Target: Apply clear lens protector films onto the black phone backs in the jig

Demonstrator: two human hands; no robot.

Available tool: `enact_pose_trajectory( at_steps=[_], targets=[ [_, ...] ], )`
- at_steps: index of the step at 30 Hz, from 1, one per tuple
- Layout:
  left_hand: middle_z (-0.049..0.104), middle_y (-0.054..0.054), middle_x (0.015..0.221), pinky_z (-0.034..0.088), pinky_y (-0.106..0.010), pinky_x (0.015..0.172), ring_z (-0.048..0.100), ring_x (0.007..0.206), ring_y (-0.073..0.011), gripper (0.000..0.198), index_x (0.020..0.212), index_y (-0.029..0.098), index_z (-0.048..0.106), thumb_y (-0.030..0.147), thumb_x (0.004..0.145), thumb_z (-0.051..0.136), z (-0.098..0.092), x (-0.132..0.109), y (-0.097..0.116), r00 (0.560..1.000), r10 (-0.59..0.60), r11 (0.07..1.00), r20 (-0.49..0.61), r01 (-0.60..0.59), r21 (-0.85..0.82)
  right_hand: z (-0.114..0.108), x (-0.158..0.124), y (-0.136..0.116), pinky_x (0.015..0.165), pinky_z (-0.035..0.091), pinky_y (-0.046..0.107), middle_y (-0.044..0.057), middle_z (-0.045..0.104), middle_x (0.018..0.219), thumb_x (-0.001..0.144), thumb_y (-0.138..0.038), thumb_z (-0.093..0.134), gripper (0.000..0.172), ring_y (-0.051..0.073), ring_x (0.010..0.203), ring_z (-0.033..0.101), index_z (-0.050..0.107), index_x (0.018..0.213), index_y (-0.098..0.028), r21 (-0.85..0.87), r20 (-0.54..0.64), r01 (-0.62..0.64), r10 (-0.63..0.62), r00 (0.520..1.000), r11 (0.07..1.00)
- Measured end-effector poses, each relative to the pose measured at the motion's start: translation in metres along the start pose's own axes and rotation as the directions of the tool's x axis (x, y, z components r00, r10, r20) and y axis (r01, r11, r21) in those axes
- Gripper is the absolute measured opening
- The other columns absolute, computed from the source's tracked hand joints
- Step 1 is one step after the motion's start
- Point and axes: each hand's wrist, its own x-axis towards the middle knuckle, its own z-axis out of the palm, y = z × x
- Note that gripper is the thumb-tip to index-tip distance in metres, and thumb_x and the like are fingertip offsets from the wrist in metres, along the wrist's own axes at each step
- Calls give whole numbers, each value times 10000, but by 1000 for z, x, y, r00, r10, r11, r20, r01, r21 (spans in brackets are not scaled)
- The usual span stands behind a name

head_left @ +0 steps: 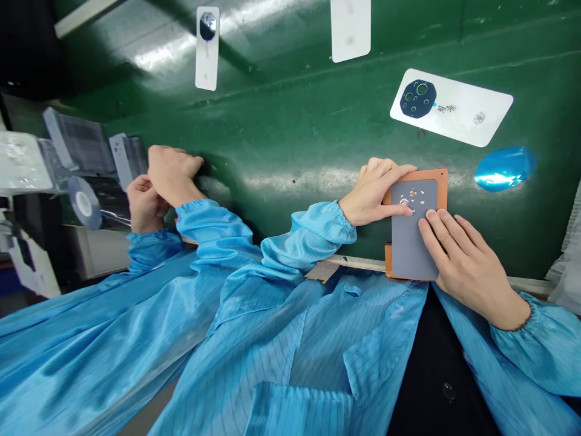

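From my remote seat I have the gray panel (411, 245) in front of me, lying on an orange base (443, 191) at the near edge of the worktop (295, 133), its cut-outs toward the far end. My left grip (374, 194) clasps the orange base at its upper left corner, thumb across the panel's face and index finger along the far edge. My right grip (472, 266) is unclenched, its fingers laid flat on the panel's right side. Beyond these I see a white panel (460, 112) with a dark camera area lying at a slant, and just below it a shiny blue film (506, 169). Farther off lie a second white panel (351, 30) and a smaller one (207, 66). At the left, a co-worker's hands (175, 172) are close together; I cannot tell what they hold. Near them stands a tape roll (85, 203).
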Motion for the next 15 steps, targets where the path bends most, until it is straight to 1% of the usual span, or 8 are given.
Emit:
enact_pose_trajectory(
  at_steps=[3,5,7,10,12,13,14,15],
  targets=[
    [592,-124,1268,350,-469,1038,434,1183,-333,922,1528,244,523,714,789,810,5,0,10,998,-53,998,-29,54,15,0,-2,0,1221,446,651,296,350,1674,939,-90,585,788,460,1550,398,281,1661,1,5,34,9,-9,999,1000],
    [589,-119,1262,355,-472,1039,432,1190,-332,921,1519,236,529,707,782,817,8,0,16,995,-83,996,-50,83,14,2,-3,1,1227,434,659,302,330,1684,938,-110,600,772,466,1556,384,314,1647,-2,10,46,18,-19,999,1000],
    [591,-110,1255,362,-481,1053,436,1202,-330,903,1509,241,537,691,780,823,11,0,20,991,-109,994,-76,109,7,4,-5,3,1226,443,647,288,371,1675,951,-118,602,712,450,1547,411,379,1622,-35,17,19,39,-39,999,999],
    [576,-121,1340,375,-505,1106,448,1281,-340,865,1475,255,569,654,761,852,12,0,18,986,-117,993,-122,114,-32,2,-6,8,1167,529,585,239,567,1557,972,-73,597,573,404,1473,535,512,1538,-101,20,-101,109,-106,989,994],
    [544,-143,1441,383,-510,1151,449,1374,-348,814,1442,249,598,663,781,833,5,0,14,980,-90,991,-180,70,-114,-4,-6,11,1106,585,545,188,669,1455,988,-53,594,536,371,1415,603,553,1512,-159,56,-202,148,-134,970,987],
    [542,-150,1470,391,-505,1167,461,1405,-344,771,1425,243,611,683,818,793,-1,0,11,974,-72,983,-215,33,-178,-9,-6,13,1081,604,534,161,695,1425,1000,-62,591,541,355,1393,625,554,1522,-202,102,-255,149,-119,960,984],
    [557,-154,1478,406,-496,1173,485,1418,-336,728,1408,239,624,712,866,729,-8,0,10,968,-51,967,-245,-13,-254,-14,-5,15,1059,619,536,139,705,1414,1015,-89,587,550,347,1371,643,548,1540,-248,174,-304,133,-76,950,976],
    [589,-155,1464,431,-487,1168,524,1408,-325,700,1391,237,636,747,912,647,-14,0,9,964,-26,938,-263,-68,-340,-18,-4,18,1043,627,550,122,702,1419,1030,-127,577,563,349,1353,656,529,1565,-295,267,-335,95,0,942,959]
  ],
)
